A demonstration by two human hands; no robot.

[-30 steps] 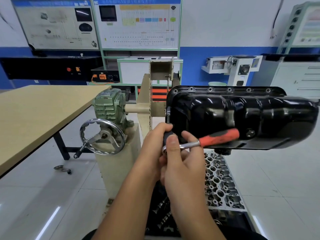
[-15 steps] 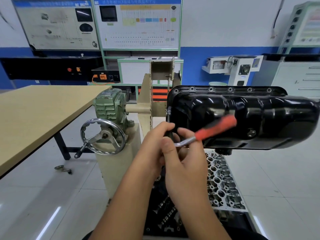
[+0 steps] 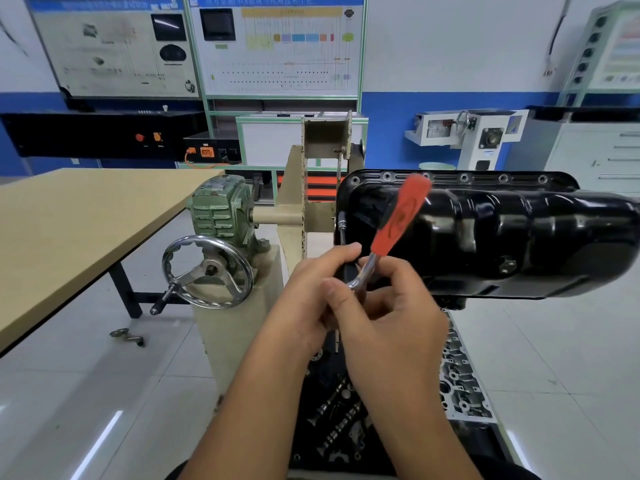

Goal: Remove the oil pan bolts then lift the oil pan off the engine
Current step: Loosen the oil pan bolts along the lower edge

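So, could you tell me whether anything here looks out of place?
A small metal part lies loose on the floor under the wooden table, away from the other engine parts on the tray below the oil pan.

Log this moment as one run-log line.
step: unbolting | left hand: grips extension bar | right hand: pinches red-handled chrome ratchet | glossy black steel oil pan: on engine
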